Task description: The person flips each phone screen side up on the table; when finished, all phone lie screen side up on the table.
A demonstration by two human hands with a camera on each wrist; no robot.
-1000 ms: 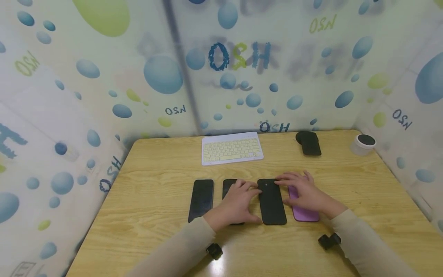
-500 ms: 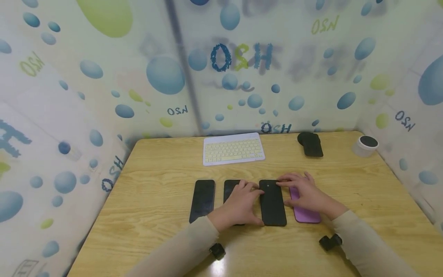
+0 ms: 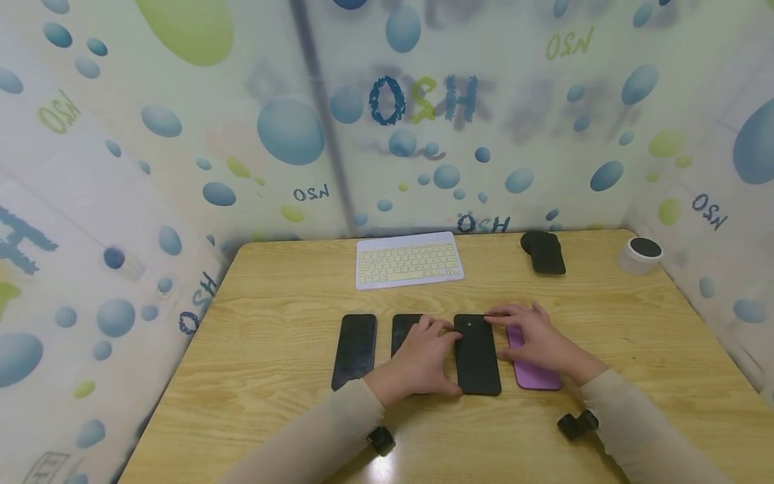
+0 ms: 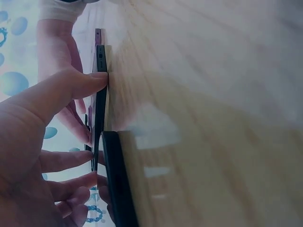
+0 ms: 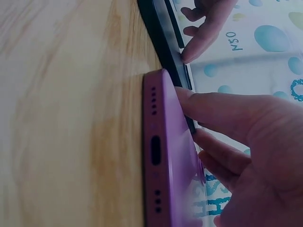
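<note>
A black phone lies face down on the table between both hands. My left hand reaches over a dark phone, partly hiding it. Its thumb rests at the black phone's lower left corner, and its fingertips are at the upper left edge. On the other side, my right hand has a fingertip at the top right corner and its thumb by the right edge. Beneath that hand is a purple phone, its port end toward the camera in the right wrist view. Another dark phone lies at the left of the row.
Behind the phones is a white keyboard. A black rectangular item overlaps a round black one farther right. Near the back right corner stands a white tub with a dark top. Patterned walls border the wooden table.
The whole head view has shifted slightly to the right in frame. Both hands keep their places around the black phone, and the phones stay in their row.
</note>
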